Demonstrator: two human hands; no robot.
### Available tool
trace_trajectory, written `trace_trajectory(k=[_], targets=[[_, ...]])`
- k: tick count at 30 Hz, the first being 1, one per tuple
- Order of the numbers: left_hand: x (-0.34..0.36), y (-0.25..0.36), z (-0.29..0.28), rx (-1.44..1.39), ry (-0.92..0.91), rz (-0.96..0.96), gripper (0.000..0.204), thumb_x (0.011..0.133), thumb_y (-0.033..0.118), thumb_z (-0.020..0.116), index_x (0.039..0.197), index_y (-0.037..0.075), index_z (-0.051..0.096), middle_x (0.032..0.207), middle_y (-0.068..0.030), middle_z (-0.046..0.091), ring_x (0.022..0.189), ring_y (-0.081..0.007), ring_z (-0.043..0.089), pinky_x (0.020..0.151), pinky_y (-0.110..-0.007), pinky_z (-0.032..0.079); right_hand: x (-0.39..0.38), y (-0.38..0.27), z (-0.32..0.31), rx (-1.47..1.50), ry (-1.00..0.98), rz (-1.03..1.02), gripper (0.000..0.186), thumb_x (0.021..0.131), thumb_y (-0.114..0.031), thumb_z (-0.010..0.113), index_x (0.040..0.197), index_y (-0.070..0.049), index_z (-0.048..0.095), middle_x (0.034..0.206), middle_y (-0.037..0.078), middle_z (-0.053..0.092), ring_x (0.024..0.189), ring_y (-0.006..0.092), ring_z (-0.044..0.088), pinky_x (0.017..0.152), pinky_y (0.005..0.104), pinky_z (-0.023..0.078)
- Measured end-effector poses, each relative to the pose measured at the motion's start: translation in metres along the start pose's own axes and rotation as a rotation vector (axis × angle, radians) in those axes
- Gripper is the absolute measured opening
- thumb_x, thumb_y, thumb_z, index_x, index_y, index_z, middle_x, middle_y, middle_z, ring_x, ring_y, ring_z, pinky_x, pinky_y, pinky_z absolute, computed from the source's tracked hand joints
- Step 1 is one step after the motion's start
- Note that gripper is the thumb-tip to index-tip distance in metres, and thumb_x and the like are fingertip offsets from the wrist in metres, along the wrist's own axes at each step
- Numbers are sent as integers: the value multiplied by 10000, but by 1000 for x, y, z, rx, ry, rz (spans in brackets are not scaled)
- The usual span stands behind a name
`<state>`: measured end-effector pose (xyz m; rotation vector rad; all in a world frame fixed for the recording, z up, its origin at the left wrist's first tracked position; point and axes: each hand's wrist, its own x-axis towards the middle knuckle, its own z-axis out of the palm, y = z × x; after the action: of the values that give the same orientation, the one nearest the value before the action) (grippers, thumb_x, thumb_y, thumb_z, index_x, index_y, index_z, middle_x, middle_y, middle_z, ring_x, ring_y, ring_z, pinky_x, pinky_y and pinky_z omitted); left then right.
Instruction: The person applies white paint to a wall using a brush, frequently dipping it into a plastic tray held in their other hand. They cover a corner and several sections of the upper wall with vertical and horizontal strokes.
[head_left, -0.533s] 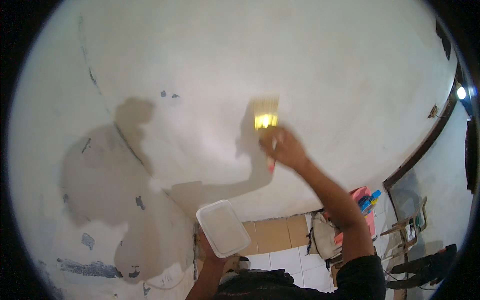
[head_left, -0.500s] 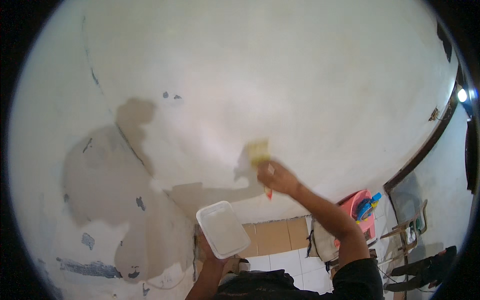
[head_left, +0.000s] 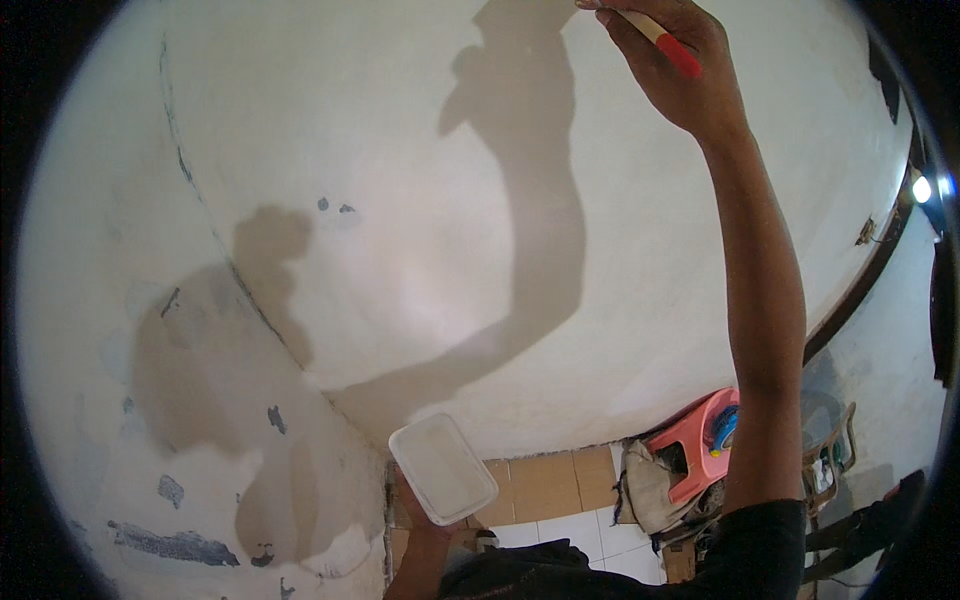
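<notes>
High up against the pale wall (head_left: 420, 250), my right hand (head_left: 695, 95) is closed around a paintbrush (head_left: 680, 57). Its pale handle ends in red and points down toward my wrist; the bristles lie beyond the top of the picture. Low in front of my body, my left hand (head_left: 425, 512) supports a white rectangular plastic tub (head_left: 443, 470) from beneath. The tub is tilted so that its inside shows, pale all over. Most of the left fingers are hidden behind the tub.
Dark chipped patches (head_left: 170, 543) mark the left wall, and a crack runs down the corner. Flattened cardboard (head_left: 545, 487) lies along the wall's foot on white tiles. A pink plastic stool (head_left: 695, 440) stands at right beside a beige sack (head_left: 650, 490). Someone's legs (head_left: 860, 535) show at lower right.
My right hand has swept up the wall with the paintbrush, from mid-height to the top edge, and the arm is now stretched out. The tub in my left hand has barely shifted.
</notes>
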<state>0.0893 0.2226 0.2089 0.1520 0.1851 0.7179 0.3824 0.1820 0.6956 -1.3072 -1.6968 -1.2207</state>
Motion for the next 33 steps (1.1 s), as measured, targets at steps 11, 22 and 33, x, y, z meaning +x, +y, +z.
trace_trajectory(k=[11, 22, 33], targets=[[-10, 7, 14, 49, 27, -4, 571, 991, 539, 406, 1370, 116, 468, 1248, -106, 604, 1077, -297, 635, 888, -479, 560, -390, -132, 137, 110, -732, -273, 85, 771, -180, 642, 808, -113, 677, 1039, 84, 617, 1101, 285, 581, 994, 406, 493], [-1, 3, -20, -204, -216, -135, 615, 972, 587, 415, 1402, 148, 452, 1291, -107, 588, 1108, -319, 625, 894, -554, 538, -39, -5, 31, 246, -307, 350, 138, 936, -144, 636, 997, -27, 675, 1015, 56, 709, 924, 155, 651, 806, 311, 519], [-2, -7, -10, 26, -65, -41, 640, 949, 607, 411, 1414, 172, 468, 1346, -91, 566, 1179, -333, 588, 967, -552, 503, -274, -37, 111, -266, -446, -292, 212, 805, -162, 689, 1009, -107, 666, 1125, 105, 613, 1148, 283, 583, 982, 422, 491]])
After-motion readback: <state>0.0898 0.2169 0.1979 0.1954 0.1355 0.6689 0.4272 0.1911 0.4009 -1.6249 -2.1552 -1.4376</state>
